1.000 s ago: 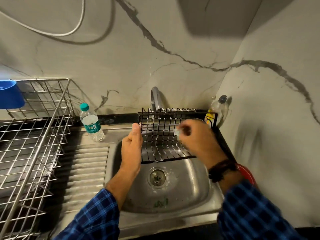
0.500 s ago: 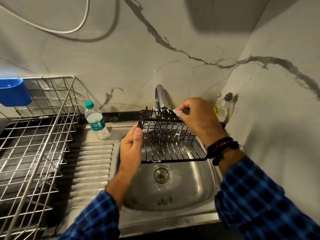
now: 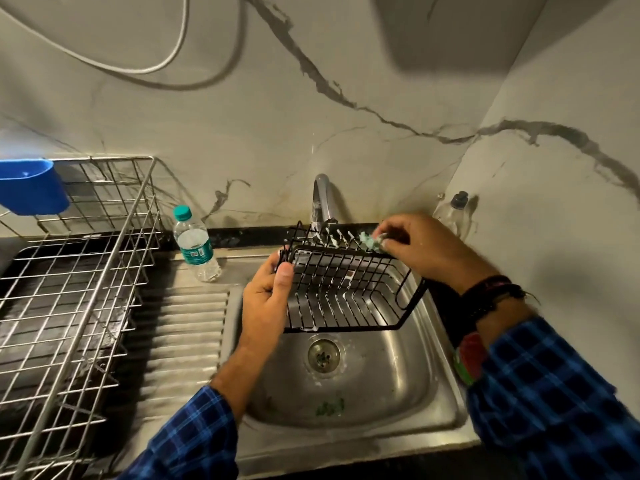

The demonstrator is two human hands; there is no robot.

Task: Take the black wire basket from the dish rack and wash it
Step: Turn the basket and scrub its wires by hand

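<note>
The black wire basket [image 3: 349, 289] is held over the steel sink [image 3: 398, 386], streaked with white suds. My left hand [image 3: 266, 299] grips its left rim, thumb over the top wire. My right hand [image 3: 426, 251] pinches a small green scrubber [image 3: 372, 241] against the basket's far rim, just below the tap [image 3: 322, 199]. The steel dish rack [image 3: 69, 289] stands to the left of the sink.
A water bottle with a teal cap [image 3: 195, 244] stands on the drainboard's back edge. A blue plastic holder [image 3: 29, 187] hangs on the rack. A soap bottle [image 3: 452, 213] sits in the back right corner. A red item [image 3: 469, 355] lies at the sink's right edge.
The basket has tilted so its inside faces me more. My right hand moved from the basket's middle up to the far rim with the scrubber. My left hand's thumb now hooks over the rim.
</note>
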